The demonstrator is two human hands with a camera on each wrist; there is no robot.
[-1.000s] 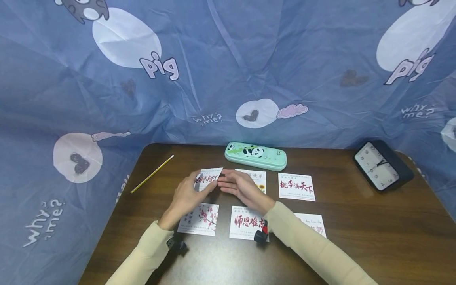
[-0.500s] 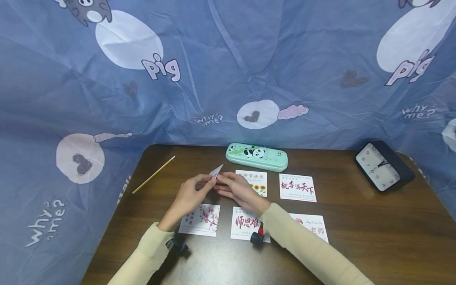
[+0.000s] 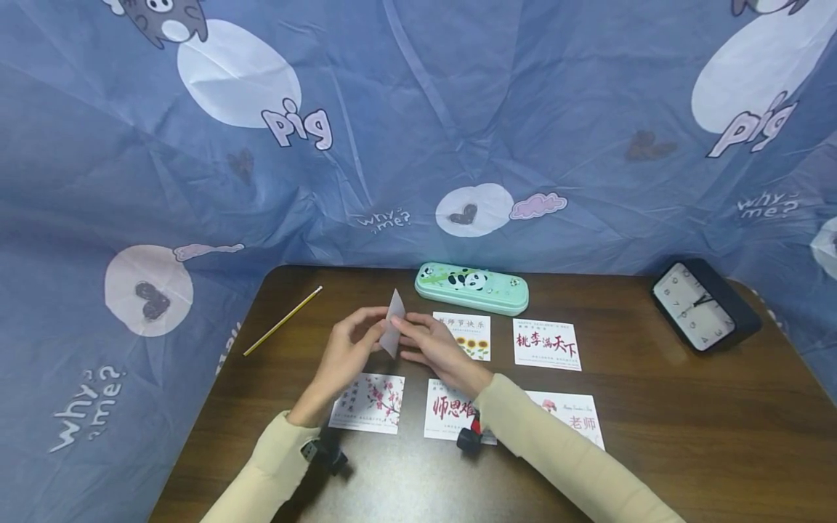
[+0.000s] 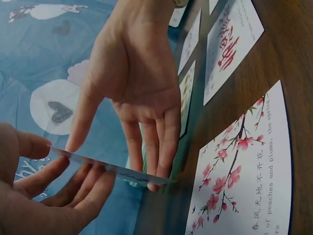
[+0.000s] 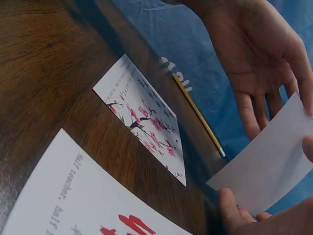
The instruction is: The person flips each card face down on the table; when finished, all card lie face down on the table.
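On the brown table [image 3: 686, 421] a yellow pencil [image 3: 282, 320] lies at the left, a green panda case [image 3: 471, 287] sits along the back edge, a black clock [image 3: 705, 305] leans at the right, and blue cartoon cloth [image 3: 418, 131] hangs behind.

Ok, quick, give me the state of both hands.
Left hand: holds the white card from its left side, fingers fairly straight.
Right hand: pinches the same card's other edge.
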